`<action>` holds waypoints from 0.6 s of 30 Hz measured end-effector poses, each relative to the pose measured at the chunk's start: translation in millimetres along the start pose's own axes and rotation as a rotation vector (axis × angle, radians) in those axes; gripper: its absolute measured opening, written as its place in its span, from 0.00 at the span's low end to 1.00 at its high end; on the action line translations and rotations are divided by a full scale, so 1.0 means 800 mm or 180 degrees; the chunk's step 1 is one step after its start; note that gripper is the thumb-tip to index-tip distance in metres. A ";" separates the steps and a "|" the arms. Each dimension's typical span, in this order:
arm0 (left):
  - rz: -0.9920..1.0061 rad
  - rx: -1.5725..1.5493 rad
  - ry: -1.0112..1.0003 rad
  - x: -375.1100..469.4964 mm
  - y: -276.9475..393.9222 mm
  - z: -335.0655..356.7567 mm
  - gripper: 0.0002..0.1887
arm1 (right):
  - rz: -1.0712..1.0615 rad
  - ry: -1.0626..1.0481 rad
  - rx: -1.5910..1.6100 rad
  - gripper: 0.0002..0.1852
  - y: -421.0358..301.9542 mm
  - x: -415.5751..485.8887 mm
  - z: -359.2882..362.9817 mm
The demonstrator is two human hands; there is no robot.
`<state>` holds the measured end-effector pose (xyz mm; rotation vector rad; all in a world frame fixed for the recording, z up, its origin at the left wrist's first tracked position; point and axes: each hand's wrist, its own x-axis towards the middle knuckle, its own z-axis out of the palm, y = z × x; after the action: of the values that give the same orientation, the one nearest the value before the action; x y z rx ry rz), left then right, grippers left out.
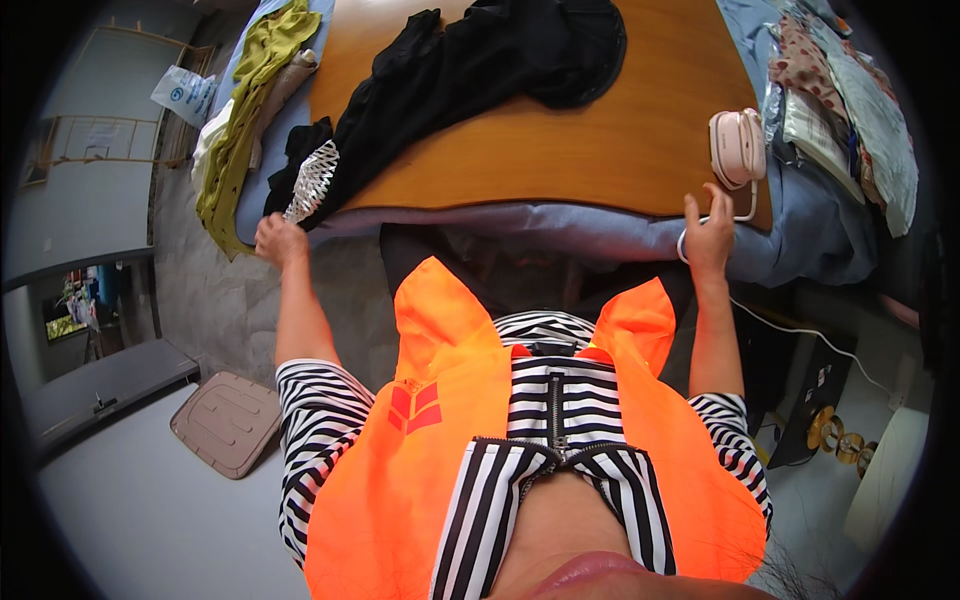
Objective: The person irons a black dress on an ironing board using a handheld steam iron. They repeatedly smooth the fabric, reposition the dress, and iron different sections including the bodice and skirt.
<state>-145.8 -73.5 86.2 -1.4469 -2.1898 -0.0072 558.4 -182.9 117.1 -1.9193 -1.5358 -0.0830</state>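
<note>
A black garment [442, 82] lies spread across the wooden board [540, 165], its narrow end hanging over the near left corner. On that end sits a silvery lattice-like piece [313, 180]. My left hand [281, 240] is closed at the lower tip of this end, pinching the black cloth; the fingertips are partly hidden. At the right, a pink handheld appliance [737, 148], apparently a garment steamer, stands on the board. My right hand [710, 232] is just below it, fingers apart and holding nothing visible. The appliance's white cord [745, 217] passes close behind this hand.
Blue cloth [510, 225] covers the table under the board. Olive-green clothing [262, 97] is draped along the left edge. Folded and bagged clothes [825, 112] are piled at the right. A white plastic bag [184, 94] is beyond the left edge; a brown lid [227, 424] lies lower left.
</note>
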 end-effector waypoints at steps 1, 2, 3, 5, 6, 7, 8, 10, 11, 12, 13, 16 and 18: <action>0.0248 -0.0674 0.0204 0.012 0.019 -0.001 0.14 | 0.0065 -0.0146 0.0155 0.18 -0.016 -0.018 0.007; 0.0598 -0.1089 0.0320 0.025 0.043 -0.003 0.13 | 0.0166 -0.0309 0.0289 0.17 -0.032 -0.035 0.014; 0.0800 -0.1337 0.0505 0.033 0.075 -0.003 0.12 | 0.0264 -0.0458 0.0447 0.17 -0.047 -0.050 0.021; 0.1074 -0.2047 0.0637 0.051 0.142 -0.008 0.17 | 0.0213 -0.0688 0.0712 0.16 -0.076 -0.075 0.033; 0.1100 -0.2117 0.0549 0.062 0.175 -0.011 0.20 | 0.0146 -0.0847 0.0750 0.15 -0.088 -0.086 0.035; 0.1048 -0.2262 0.0331 0.070 0.205 -0.014 0.23 | 0.0120 -0.0999 0.0813 0.15 -0.100 -0.095 0.036; 0.0983 -0.2221 0.0050 0.077 0.232 -0.018 0.28 | 0.0069 -0.1168 0.0841 0.14 -0.110 -0.104 0.035; 0.0916 -0.1990 -0.0221 0.094 0.276 -0.022 0.32 | -0.0020 -0.1353 0.1011 0.13 -0.127 -0.118 0.029; 0.0859 -0.1905 -0.0323 0.101 0.295 -0.022 0.34 | -0.0034 -0.1465 0.1007 0.13 -0.134 -0.125 0.025; 0.0608 -0.1917 -0.0408 0.108 0.311 -0.023 0.32 | -0.0066 -0.1533 0.0955 0.12 -0.140 -0.130 0.021; 0.0360 -0.1928 -0.0500 0.115 0.325 -0.023 0.29 | -0.0078 -0.1611 0.0946 0.12 -0.144 -0.134 0.017; -0.0077 -0.1948 -0.1071 0.143 0.346 -0.029 0.22 | 0.0128 -0.1873 0.0869 0.11 -0.156 -0.143 0.012; -0.0219 -0.2335 -0.0793 0.137 0.351 -0.042 0.09 | 0.0006 -0.1859 0.0909 0.10 -0.160 -0.146 0.014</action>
<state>76.7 132.1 85.6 -1.8129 -2.5819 -0.7631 405.3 -264.6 115.4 -1.7949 -1.7886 0.7175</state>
